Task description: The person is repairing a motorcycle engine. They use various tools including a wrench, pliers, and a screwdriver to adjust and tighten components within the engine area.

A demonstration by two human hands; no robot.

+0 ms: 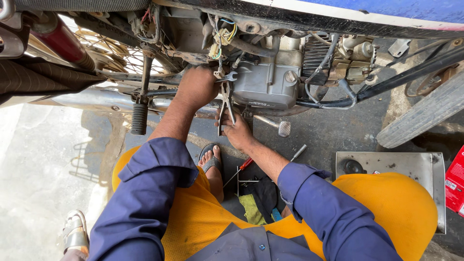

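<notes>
From the head camera, the left hand is pressed up against the motorcycle engine, closed on a spanner whose open end shows just right of the knuckles, while the right hand below grips a pair of pliers, jaws pointing up at the same spot. The engine case looks still bolted on, so the job seems early or mid-way. At the far right edge a red carton stands by a metal tray on the ground.

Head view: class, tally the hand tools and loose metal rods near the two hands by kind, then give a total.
Spanner: 1
Pliers: 1
Red-handled screwdriver: 1
Metal rod: 1
Total: 4
</notes>
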